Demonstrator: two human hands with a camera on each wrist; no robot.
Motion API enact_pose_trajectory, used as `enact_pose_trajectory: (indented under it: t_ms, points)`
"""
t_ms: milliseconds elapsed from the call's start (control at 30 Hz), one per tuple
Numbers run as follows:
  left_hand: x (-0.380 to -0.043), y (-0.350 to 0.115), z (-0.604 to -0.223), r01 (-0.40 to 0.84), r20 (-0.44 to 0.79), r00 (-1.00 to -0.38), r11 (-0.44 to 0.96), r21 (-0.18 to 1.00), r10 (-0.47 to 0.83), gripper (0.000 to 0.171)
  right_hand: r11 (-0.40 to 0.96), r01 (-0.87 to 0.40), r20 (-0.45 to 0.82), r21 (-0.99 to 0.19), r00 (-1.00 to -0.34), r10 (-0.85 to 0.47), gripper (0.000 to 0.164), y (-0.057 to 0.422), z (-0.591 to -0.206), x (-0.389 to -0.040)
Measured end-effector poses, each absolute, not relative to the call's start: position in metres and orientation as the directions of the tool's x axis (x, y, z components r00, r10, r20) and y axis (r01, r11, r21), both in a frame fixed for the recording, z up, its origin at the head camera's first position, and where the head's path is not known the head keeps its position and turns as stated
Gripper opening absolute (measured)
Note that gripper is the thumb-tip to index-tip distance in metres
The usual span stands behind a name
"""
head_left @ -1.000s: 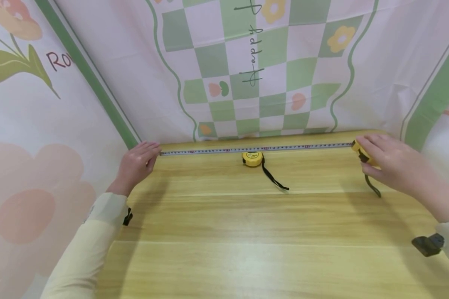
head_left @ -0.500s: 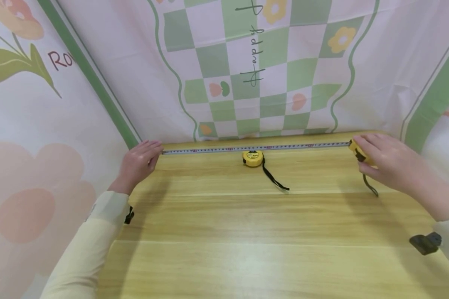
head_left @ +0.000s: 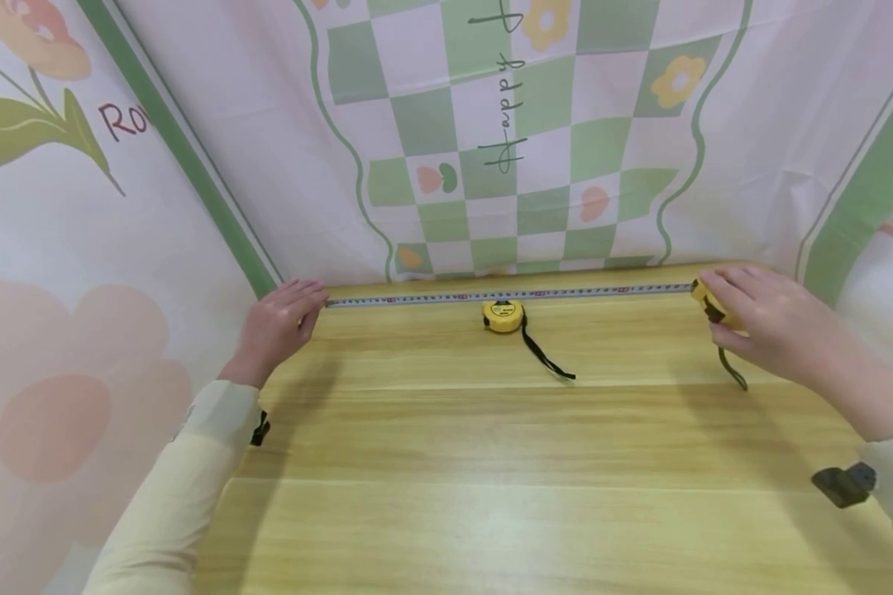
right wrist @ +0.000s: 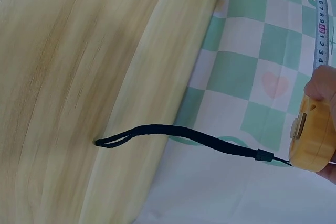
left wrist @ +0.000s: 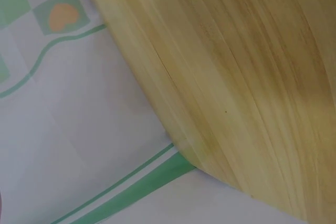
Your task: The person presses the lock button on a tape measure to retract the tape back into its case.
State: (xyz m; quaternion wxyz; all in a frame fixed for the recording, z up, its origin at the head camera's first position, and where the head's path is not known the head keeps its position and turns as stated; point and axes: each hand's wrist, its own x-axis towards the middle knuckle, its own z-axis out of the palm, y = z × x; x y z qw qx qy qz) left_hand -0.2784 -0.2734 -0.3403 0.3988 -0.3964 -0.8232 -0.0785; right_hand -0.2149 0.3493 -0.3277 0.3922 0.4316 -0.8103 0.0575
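A yellow tape measure [head_left: 705,301] is in my right hand [head_left: 770,326], fingers over its top and thumb below. Its pale blade [head_left: 432,300] stretches straight across to my left hand [head_left: 279,324], whose fingertips pinch the free end; that end is mostly hidden. In the right wrist view the yellow case [right wrist: 312,137] is held at the right edge, its black strap [right wrist: 194,136] hanging down. A second yellow tape measure [head_left: 503,319] lies on the table just below the blade, its strap trailing right. The left wrist view shows neither hand nor tape.
The wooden table [head_left: 484,463] meets a hanging cloth [head_left: 491,198] with green checks along its back edge. A printed cloth [head_left: 52,347] flanks the left side. Black devices [head_left: 844,485] sit at both wrists.
My hands have come slightly closer together, the left moving right and the right moving left. The stretch of blade between them is a little shorter. The second tape measure stays put.
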Motion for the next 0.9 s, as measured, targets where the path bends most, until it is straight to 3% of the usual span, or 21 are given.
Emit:
enact_pose_trajectory:
  t_ms: [500,900]
  points:
    - [-0.28,-0.258,-0.338,0.747,0.718,-0.313,0.628,-0.218,0.621,0.016,0.623,-0.744,0.677,0.242,-0.33,-0.658,0.068,0.343,-0.324,-0.213]
    - [-0.28,-0.254,-0.338,0.742,0.725,-0.313,0.634,-0.216,0.614,0.015,0.615,-0.749,0.689,0.245,-0.312,-0.654,0.065,0.339,-0.324,-0.214]
